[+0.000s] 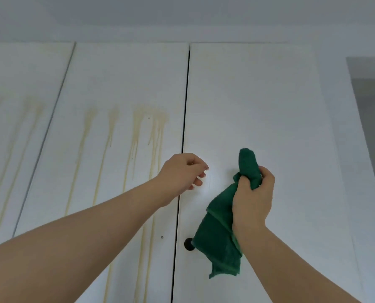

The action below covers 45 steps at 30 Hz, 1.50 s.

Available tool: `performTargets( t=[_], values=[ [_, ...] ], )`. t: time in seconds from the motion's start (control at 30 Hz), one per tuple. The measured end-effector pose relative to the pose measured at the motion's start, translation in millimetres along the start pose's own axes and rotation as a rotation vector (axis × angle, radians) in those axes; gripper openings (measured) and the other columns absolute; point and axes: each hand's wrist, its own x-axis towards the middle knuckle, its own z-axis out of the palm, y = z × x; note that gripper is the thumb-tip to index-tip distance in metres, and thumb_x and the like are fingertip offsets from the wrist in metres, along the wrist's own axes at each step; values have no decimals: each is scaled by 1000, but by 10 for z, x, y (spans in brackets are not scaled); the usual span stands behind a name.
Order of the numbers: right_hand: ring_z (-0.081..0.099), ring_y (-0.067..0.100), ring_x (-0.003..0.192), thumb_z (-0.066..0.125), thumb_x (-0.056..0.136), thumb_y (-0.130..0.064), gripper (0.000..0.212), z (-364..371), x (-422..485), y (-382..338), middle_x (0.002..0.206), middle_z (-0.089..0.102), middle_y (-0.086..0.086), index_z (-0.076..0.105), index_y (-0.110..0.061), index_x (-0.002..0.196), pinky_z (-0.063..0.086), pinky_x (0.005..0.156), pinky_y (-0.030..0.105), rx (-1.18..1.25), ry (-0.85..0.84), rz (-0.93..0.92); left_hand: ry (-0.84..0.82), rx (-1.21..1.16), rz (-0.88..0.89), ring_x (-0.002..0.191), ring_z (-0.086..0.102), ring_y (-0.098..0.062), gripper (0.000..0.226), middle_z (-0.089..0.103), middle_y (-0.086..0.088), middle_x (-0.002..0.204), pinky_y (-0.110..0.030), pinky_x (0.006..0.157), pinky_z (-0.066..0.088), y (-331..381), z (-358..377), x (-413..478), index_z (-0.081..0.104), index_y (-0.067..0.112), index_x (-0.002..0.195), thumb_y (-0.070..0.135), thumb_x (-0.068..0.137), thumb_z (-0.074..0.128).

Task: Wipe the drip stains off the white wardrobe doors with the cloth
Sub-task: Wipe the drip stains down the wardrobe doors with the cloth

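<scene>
Up against the wardrobe doors (258, 106), the green cloth (220, 232) is clutched in the right hand (253, 197); the vertical stains (151, 132) lie leftward, nearer the loosely curled, empty left hand (182, 171).

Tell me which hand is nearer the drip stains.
Left. The left hand is just right of the drip stains; the right hand, gripping the cloth, is farther right.

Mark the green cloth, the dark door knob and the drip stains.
green cloth (219, 237), head view: hanging lower fold.
dark door knob (187, 244), head view: visible left part.
drip stains (158, 127), head view: middle door's streaks.
</scene>
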Motion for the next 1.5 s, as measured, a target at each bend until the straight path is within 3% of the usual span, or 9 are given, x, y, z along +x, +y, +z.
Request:
performTargets(
  t=[0.2, 0.37, 0.43, 0.6, 0.77, 0.9, 1.07, 1.2, 1.5],
  values=[
    [56, 15, 83, 39, 93, -15, 43, 275, 331, -318, 95, 60, -8, 34, -28, 134, 49, 79, 34, 463, 64, 203, 144, 17, 40, 68, 59, -10, 19, 62, 2, 85, -24, 70, 51, 146, -163, 155, 63, 18, 84, 13, 94, 47],
    [38, 7, 129, 36, 96, -9, 56, 528, 508, -409, 142, 35, -16, 21, -28, 147, 29, 112, 31, 102, -57, -405, 332, 255, 143, 78, 57, -10, 20, 58, 13, 88, -24, 71, 46, 124, -341, 284, 61, 24, 92, 18, 95, 42],
    [38, 8, 129, 34, 94, 0, 55, 625, 571, -361, 139, 38, -9, 29, -21, 144, 26, 110, 24, -92, -91, -729, 392, 436, 169, 80, 54, -6, 24, 57, 16, 96, -21, 67, 41, 76, -445, 316, 59, 25, 107, 20, 96, 39],
    [55, 41, 113, 31, 74, 4, 62, 838, 662, 53, 125, 58, 17, 40, -24, 130, 45, 90, 54, -773, -157, -1438, 244, 1027, 254, 125, 44, -13, 40, 41, 10, 142, -26, 99, 30, -186, -681, 449, 39, 28, 139, 23, 100, 30],
    [59, 41, 106, 59, 63, 19, 82, 1193, 618, 174, 123, 58, 21, 37, -20, 132, 50, 77, 54, -811, -97, -1150, 336, 1235, 386, 142, 15, -6, 46, 25, 10, 153, -29, 115, 0, -544, -1047, 683, 23, 24, 147, 27, 101, 25],
    [58, 42, 108, 68, 61, 18, 90, 1647, 685, 68, 126, 55, 22, 37, -19, 136, 49, 77, 55, -895, -20, -1159, 387, 1280, 463, 144, 5, -8, 51, 8, 5, 158, -32, 115, -7, -731, -1368, 970, 7, 20, 150, 31, 102, 20],
    [19, 31, 139, 37, 97, -9, 57, 2228, 861, -166, 154, 20, 5, 23, -36, 146, 25, 104, 54, -981, 40, -773, 498, 1195, 535, 144, 7, -6, 52, 7, 4, 158, -32, 115, -7, -792, -1855, 1441, 6, 18, 151, 32, 102, 18],
    [-6, 26, 144, 11, 97, -53, 51, 2300, 743, 14, 158, -3, -2, 5, -43, 147, 4, 111, 55, -1224, -103, -721, 470, 1115, 497, 143, 11, -4, 51, 11, 6, 157, -38, 115, -10, -925, -1969, 1662, 9, 19, 150, 33, 102, 16],
    [-6, 19, 145, 12, 101, -40, 48, 2416, 1116, -176, 158, 3, -6, 12, -35, 149, 1, 113, 50, -1173, -122, -773, 520, 1148, 590, 142, 18, -7, 48, 24, 7, 154, -40, 114, -12, -1086, -1846, 1778, 30, 20, 145, 31, 102, 12]
  ],
)
